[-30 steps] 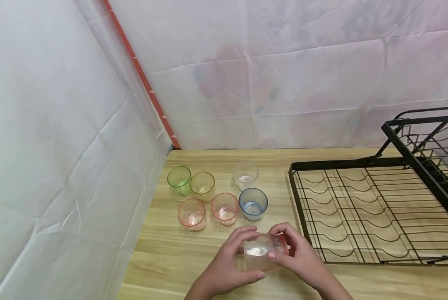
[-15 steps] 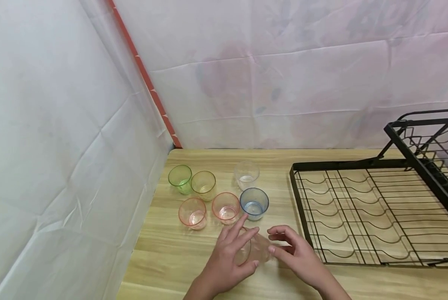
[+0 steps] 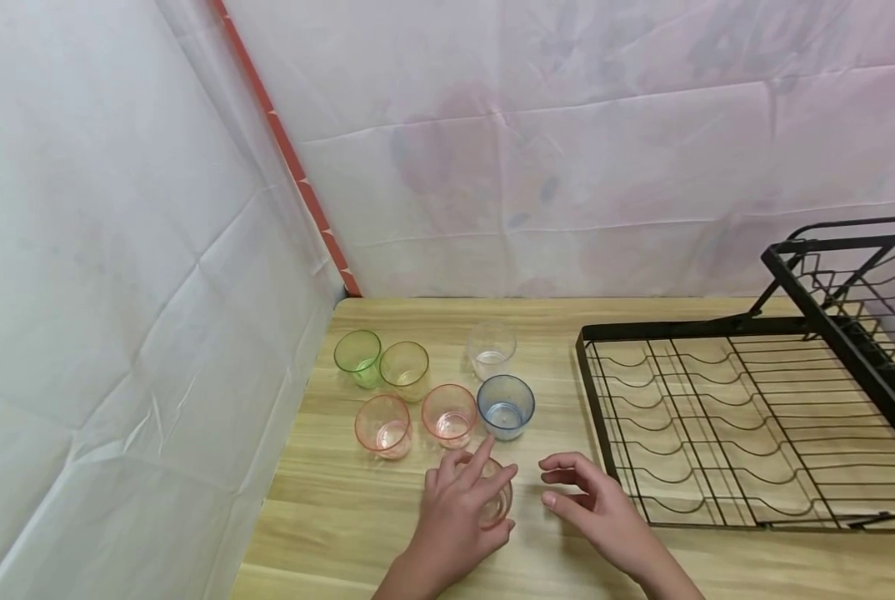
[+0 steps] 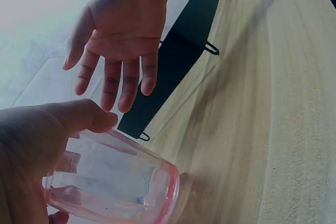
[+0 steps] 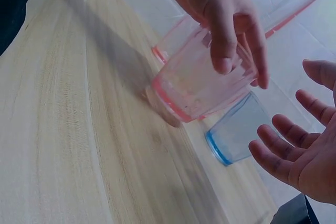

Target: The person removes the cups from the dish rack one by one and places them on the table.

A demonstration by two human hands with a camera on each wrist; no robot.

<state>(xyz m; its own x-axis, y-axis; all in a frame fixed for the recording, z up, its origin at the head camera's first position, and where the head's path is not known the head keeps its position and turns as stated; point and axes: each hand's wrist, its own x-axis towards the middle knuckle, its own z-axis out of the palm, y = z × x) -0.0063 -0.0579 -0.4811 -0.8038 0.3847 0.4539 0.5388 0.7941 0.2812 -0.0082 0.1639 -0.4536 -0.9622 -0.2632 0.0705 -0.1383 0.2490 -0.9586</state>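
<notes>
My left hand holds a clear, pink-tinted cup from above, thumb on one side and fingers on the other. In the left wrist view this cup has its pink end toward the wooden table; whether it touches the wood I cannot tell. My right hand is apart from the cup, on its right, fingers relaxed and holding nothing; its palm shows in the left wrist view. Just beyond the left hand stand a blue cup and a pink cup.
Another pink cup, a green cup, a yellow cup and a colourless cup stand farther back on the table. A black wire dish rack is on the right, its upper tier raised.
The cup was on its side between both hands. It has turned rim up and shifted left in my left hand, and my right hand has let go of it.
</notes>
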